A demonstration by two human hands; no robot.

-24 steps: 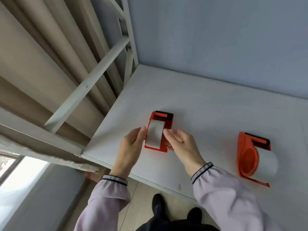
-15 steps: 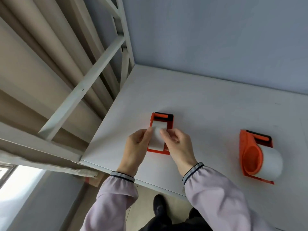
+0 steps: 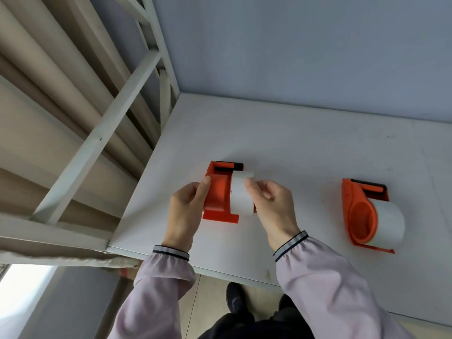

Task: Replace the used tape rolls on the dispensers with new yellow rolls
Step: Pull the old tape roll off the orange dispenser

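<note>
My right hand [image 3: 271, 206] hides the white roll [image 3: 241, 194]'s far side; table [image 3: 305, 148] cut off at right edge.

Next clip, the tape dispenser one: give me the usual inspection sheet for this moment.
Surface: white table, faint scuffs.
Job's things: near dispenser orange, held tilted at the table's left part; white roll partly slid off its right side. Second dispenser to the right, lying with its white roll mounted. No yellow rolls seen.
Clutter: nothing seen.
Grippers: left hand grips the near dispenser's left side; right hand has fingers on the white roll.
Cables: nothing seen.
Surroundings: grey wall behind; white metal frame and beige curtain at left; tiled floor and dark shoes below.
</note>
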